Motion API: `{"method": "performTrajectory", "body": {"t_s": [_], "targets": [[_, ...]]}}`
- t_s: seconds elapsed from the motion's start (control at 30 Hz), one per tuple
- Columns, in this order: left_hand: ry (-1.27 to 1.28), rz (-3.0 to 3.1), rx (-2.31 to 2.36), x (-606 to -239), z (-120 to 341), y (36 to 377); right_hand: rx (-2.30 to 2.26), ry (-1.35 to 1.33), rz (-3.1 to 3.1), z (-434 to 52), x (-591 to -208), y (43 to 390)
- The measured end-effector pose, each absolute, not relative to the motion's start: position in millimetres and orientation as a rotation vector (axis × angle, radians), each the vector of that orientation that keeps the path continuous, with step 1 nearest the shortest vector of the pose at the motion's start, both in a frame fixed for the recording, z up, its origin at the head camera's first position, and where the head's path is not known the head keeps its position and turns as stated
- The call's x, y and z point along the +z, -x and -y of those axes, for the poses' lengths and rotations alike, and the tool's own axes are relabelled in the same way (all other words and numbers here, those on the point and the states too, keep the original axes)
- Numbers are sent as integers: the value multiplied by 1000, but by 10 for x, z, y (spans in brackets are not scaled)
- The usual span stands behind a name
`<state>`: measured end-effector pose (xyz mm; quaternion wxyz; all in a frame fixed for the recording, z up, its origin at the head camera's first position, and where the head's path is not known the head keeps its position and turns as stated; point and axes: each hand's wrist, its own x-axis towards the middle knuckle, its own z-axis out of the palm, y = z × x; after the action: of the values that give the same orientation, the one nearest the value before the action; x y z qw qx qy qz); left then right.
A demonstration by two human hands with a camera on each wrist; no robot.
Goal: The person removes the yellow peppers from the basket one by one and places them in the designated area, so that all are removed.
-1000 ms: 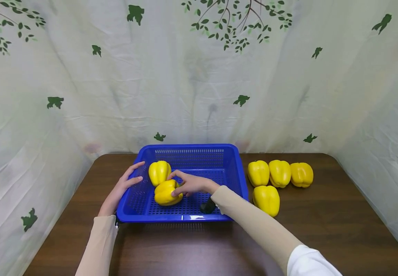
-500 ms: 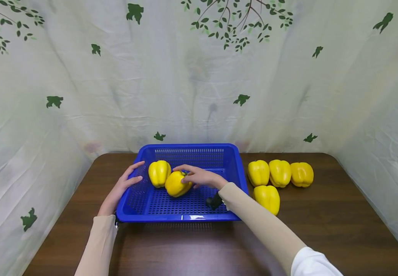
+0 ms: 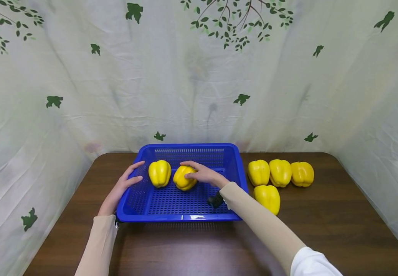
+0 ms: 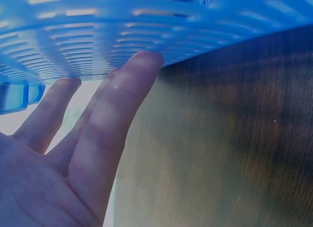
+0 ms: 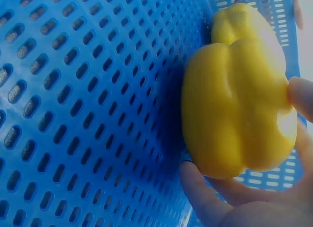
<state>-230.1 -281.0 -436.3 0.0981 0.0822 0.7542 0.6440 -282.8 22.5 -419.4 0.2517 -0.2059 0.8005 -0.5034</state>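
Pepper (image 3: 184, 180) in R hand (image 3: 203, 174), mid-basket

Pepper's held btwn R thumb & fingers, at its upper right, approx. center of head view, inside the blue basket (image 3: 150, 218); can't tell if it touches the bottom. 2nd pepper (image 3: 159, 173) is just left, apart, in basket. L hand (image 3: 121, 188) grips basket's left side, thumb over rim, other fingertips on outer wall. Right of basket, on brown table (image 3: 330, 230): row of 3 peppers (image 3: 280, 173), plus 4th pepper (image 3: 267, 199) below.

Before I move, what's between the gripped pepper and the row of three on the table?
The right hand and the blue basket's right wall, as the head view shows.
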Motion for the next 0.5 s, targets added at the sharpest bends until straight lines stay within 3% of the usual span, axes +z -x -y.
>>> {"method": "performTrajectory", "body": {"t_s": [0.5], "targets": [[-269,-2232,1934,-4381,2813,2328,-1414,431,-2185,-212,-4198,2800]]}}
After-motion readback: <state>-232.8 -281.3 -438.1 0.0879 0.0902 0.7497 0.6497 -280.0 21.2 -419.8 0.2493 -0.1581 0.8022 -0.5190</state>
